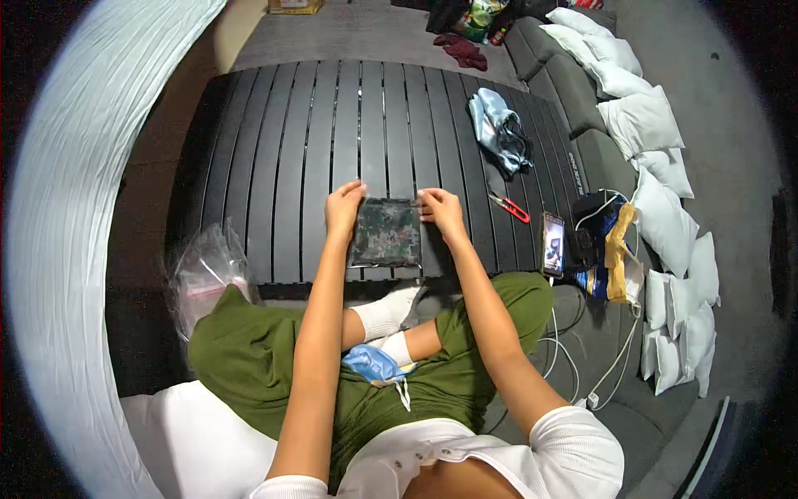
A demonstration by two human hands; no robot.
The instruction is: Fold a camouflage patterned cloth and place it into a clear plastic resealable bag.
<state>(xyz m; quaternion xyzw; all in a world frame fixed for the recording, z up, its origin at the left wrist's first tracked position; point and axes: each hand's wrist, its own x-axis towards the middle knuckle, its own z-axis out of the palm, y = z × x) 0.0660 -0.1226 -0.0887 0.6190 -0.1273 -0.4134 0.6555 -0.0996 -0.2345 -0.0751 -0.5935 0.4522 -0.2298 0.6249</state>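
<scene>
A flat, square camouflage-patterned packet (387, 233) in dark green and grey lies on the black slatted table (274, 150), close to its near edge. Its edges look glossy, as if wrapped in clear plastic, though I cannot be sure. My left hand (344, 209) pinches the packet's far left corner. At the far right corner, the fingers of my right hand (443, 213) are closed on the edge. A piece of light blue cloth (374, 363) with white cords rests in my lap between my crossed legs.
Right of my hands lie red-handled thread snips (509, 207) and shiny blue fabric (499, 131). A lit phone (553, 243) stands at the table's right edge, beside cables (573, 366) and a blue-and-yellow bag (617, 254). Clear plastic bags (206, 274) sit at left; small white pillows (640, 121) line the sofa.
</scene>
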